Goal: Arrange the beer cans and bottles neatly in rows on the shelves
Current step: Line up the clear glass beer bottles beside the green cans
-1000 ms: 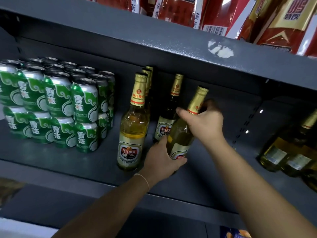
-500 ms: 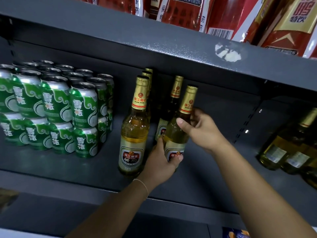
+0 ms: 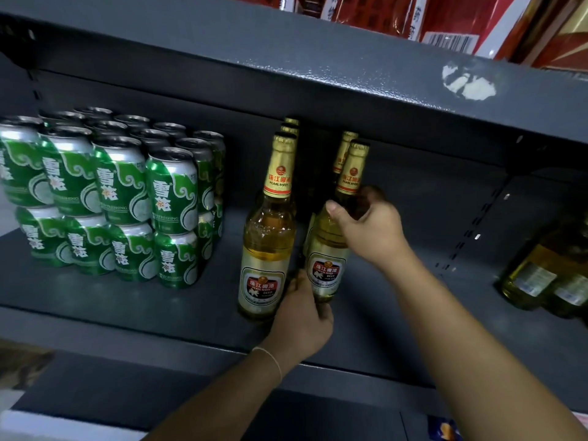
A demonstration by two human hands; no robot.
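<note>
Shelf [image 3: 105, 300] shadow hides rear bottles [image 3: 290, 127].

Your two forearms are bare, no sleeve in view on either. Your left hand [image 3: 300, 326] carries no ring or glove that shows. A thin pale string bracelet [image 3: 273, 361] loops your left wrist, just below the grip. Your right hand [image 3: 370, 227] is bare too; nothing worn at that wrist. Thumbnail there short, unpainted.
</note>
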